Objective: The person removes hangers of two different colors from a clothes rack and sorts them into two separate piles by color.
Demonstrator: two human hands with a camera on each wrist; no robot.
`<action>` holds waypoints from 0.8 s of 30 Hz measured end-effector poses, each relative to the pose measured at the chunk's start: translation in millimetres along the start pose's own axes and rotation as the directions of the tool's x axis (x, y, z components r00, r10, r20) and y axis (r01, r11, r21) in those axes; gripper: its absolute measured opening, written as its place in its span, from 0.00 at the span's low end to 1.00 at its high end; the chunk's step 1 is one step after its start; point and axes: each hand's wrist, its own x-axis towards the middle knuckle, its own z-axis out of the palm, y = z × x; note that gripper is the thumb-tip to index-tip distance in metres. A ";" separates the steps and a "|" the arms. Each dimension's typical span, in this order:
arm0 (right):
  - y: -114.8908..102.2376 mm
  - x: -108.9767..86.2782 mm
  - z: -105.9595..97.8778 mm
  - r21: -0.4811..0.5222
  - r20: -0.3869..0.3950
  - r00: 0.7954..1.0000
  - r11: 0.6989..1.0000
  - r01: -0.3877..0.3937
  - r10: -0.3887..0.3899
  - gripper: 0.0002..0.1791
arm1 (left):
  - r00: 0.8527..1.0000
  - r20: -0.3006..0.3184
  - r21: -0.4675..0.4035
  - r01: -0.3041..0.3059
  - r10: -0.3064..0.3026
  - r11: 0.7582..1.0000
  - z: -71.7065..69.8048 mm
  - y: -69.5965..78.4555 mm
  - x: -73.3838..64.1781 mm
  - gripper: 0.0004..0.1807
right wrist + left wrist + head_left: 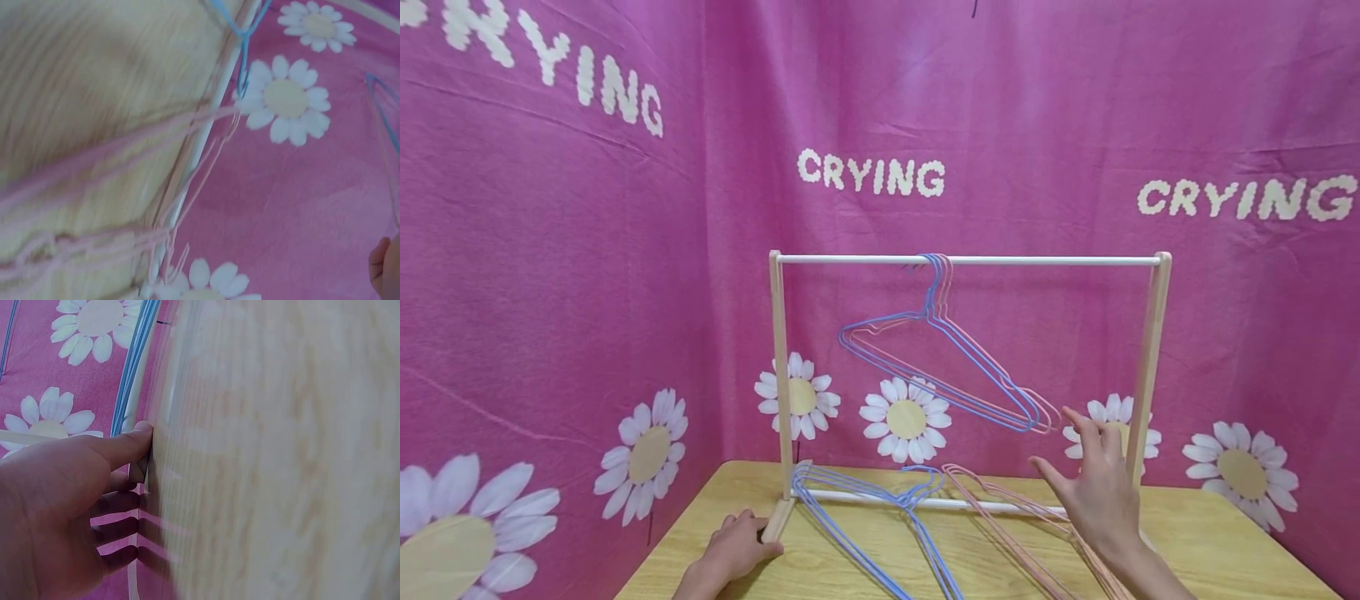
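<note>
My left hand (733,546) grips the left wooden foot (777,523) of a small clothes rack; in the left wrist view the thumb and fingers pinch its end. Several blue and pink wire hangers (931,310) hang bunched on the white rail (1045,261). Beside their right lower corner my right hand (1101,496) is raised, thumb and fingers spread, holding nothing. Only a bit of that hand (385,269) shows in the right wrist view. Blue hangers (912,502) lie on the table below the rail, with pink hangers (996,533) right of them, partly behind the right forearm.
The rack has wooden posts (780,375) and a white lower bar (958,504) near the tabletop. It stands on a light wooden table (700,525). Pink cloth (1037,125) with daisies and lettering hangs behind and at the left.
</note>
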 end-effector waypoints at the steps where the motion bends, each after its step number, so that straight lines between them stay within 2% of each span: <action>1: 3.1 1.8 -0.1 -0.016 0.012 1.000 1.000 0.016 -0.016 0.48 | 1.000 0.001 -0.001 0.002 -0.002 1.000 0.2 -0.3 0.1 0.30; 7: 24.2 13.8 4.6 -0.079 0.067 0.984 0.982 0.171 -0.166 0.54 | 1.000 0.003 -0.008 0.012 -0.012 1.000 0.9 -1.5 1.0 0.31; 11: 34.3 20.0 10.3 -0.106 0.103 0.961 0.958 0.266 -0.256 0.49 | 1.000 0.003 -0.017 0.005 -0.005 1.000 2.5 -1.5 1.5 0.30; 14: 37.3 23.0 13.8 -0.116 0.132 0.954 0.951 0.286 -0.271 0.50 | 1.000 0.006 -0.025 -0.003 0.003 1.000 4.6 -1.9 1.6 0.30; 18: 37.5 26.9 17.5 -0.121 0.158 0.953 0.952 0.280 -0.260 0.56 | 1.000 0.002 -0.026 0.002 -0.002 1.000 5.6 -2.5 0.6 0.31; 24: 36.2 37.2 21.9 -0.110 0.138 0.943 0.942 0.317 -0.301 0.44 | 1.000 0.007 -0.017 0.013 -0.013 1.000 0.7 -2.0 1.1 0.31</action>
